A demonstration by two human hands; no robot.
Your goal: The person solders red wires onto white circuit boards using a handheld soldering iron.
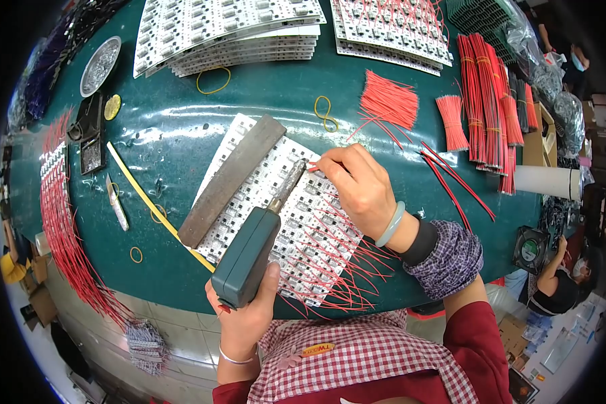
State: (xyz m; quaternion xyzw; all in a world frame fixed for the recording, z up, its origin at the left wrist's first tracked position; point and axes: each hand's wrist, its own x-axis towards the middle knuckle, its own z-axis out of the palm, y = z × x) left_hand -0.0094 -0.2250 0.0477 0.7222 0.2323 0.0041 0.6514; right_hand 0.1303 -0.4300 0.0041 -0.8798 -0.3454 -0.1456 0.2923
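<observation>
My left hand [246,326] is wrapped round the handle of a dark green soldering gun [246,256]. The gun's metal tip points up and right over a white circuit board panel [304,210], ending close to my right fingers. Thumb and fingertips of my right hand [358,183] pinch a short red wire [312,167] at the panel's upper right edge, beside the tip. Rows of red wires [330,259] stick out from the panel's lower right part. A dark flat bar [232,182] lies across its left side.
Stacks of white panels [229,34] stand at the back. Red wire bundles [389,99] lie to the right. A metal bowl [101,66], a knife [116,202] and a yellow strip [145,194] are on the left, with a wired panel [55,175] farther left. Other people are beyond the right side.
</observation>
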